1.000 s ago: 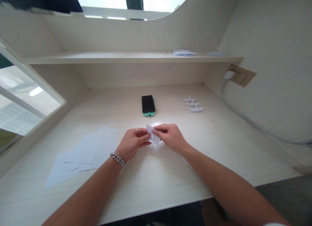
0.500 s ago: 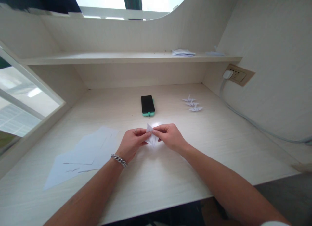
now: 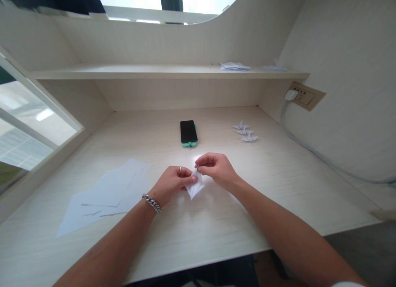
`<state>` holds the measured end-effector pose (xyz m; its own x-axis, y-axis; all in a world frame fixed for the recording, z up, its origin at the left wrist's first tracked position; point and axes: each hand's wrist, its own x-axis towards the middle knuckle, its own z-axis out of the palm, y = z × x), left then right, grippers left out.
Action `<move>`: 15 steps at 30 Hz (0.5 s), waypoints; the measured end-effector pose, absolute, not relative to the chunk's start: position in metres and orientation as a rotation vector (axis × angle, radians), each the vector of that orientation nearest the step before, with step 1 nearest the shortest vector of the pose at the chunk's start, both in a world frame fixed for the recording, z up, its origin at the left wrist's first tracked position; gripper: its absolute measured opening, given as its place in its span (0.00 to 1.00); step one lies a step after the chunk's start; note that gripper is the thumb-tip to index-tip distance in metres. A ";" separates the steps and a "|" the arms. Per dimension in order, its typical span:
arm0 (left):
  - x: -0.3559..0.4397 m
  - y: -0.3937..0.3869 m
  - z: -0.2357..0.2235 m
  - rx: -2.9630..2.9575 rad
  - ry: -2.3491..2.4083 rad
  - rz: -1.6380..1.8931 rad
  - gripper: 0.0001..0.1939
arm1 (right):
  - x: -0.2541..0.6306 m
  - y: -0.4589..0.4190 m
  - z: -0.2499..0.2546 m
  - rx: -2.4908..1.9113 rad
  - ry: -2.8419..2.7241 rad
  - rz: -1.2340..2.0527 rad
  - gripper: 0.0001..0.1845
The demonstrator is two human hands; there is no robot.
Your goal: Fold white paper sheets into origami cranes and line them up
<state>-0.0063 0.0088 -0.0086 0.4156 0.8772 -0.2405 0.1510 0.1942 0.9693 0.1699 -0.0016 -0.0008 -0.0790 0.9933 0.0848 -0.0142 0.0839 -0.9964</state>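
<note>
Left grip (image 3: 175,182) holds folded paper (image 3: 194,189); right grip (image 3: 219,169) pinches its tip; 3 paper figures (image 3: 244,131), probably cranes, beyond.

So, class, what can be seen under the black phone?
Beneath the black phone, a green object shows at its near end and right edge; the rest is covered.

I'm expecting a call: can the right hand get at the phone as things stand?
Probably yes: the phone lies just beyond the right hand with nothing between, though that hand is pinching the folded paper.
</note>
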 end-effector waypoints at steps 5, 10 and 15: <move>-0.007 0.009 -0.009 1.295 1.056 0.653 0.08 | 0.170 -0.003 0.005 -1.097 -1.217 1.243 0.08; -0.006 0.009 -0.006 1.312 1.075 0.649 0.08 | 0.173 0.000 0.002 -1.079 -1.159 1.247 0.11; -0.004 0.008 -0.005 1.336 1.097 0.666 0.10 | 0.173 -0.001 -0.005 -1.072 -1.422 1.191 0.17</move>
